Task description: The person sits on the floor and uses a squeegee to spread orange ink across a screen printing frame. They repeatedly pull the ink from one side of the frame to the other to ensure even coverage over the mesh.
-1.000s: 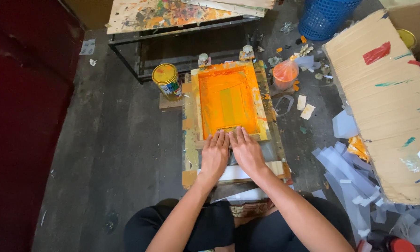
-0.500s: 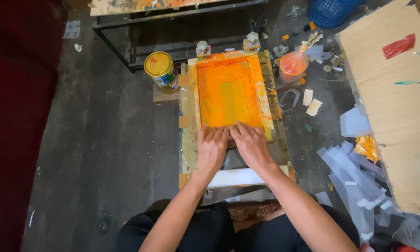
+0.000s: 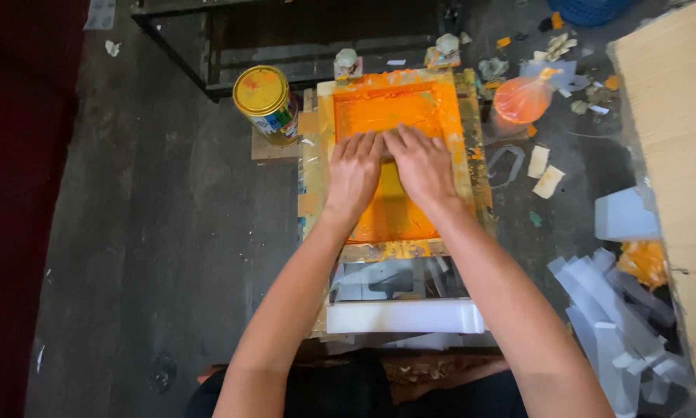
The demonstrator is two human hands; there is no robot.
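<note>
We press our left hand (image 3: 353,172) and right hand (image 3: 420,164) flat, fingers together, on the orange printing screen (image 3: 398,108) at upper centre; a yellow-lidded tin (image 3: 265,101) stands just left.

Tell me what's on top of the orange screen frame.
Both hands, left hand and right hand, lie flat side by side on the orange screen frame. Anything beneath the palms is hidden.

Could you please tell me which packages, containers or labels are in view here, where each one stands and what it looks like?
Paint can: left of the orange screen frame, upright cylinder, yellow smeared lid, multicoloured printed label.
Plastic bag of orange ink: right of the frame's far corner, rounded, knotted on top.
Cardboard sheet: far right, flat brown, with a red patch at its edge.
Blue basket: top edge, only partly in view.
No screens or signs.
</note>
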